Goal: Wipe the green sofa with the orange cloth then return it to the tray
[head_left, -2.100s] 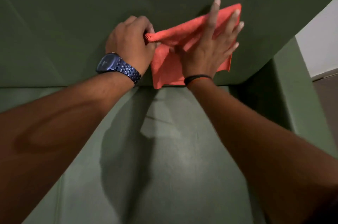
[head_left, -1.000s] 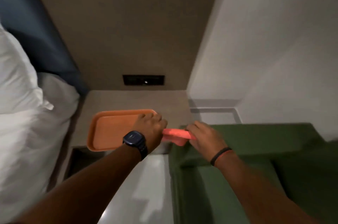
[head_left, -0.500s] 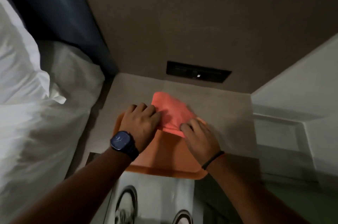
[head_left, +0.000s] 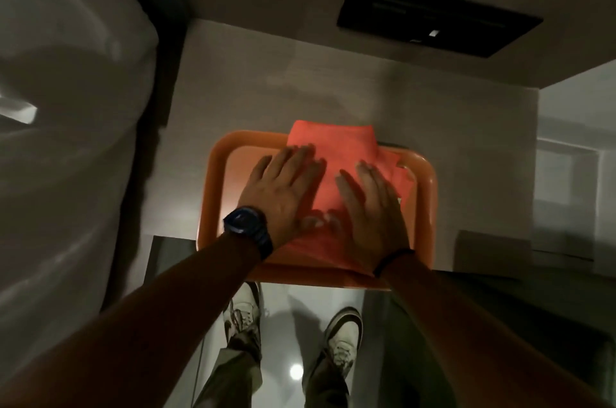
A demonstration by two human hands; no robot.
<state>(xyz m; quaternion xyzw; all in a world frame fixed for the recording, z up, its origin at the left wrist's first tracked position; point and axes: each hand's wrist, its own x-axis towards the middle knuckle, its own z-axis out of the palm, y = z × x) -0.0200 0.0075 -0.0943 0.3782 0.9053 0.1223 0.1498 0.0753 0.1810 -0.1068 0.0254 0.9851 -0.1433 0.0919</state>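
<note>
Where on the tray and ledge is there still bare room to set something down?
Bare tray floor shows left of the left hand, up to its left rim. The ledge is bare behind the tray up to the wall, and to its right. The tray's middle and right are crowded: the cloth lies there under both hands, right hand included.

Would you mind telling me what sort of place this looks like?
Probably a bedroom, perhaps a hotel room. White bedding lies at the left beside a bedside shelf, and a dark switch panel is set in the wall above it. Both hands press the cloth onto the tray.
</note>
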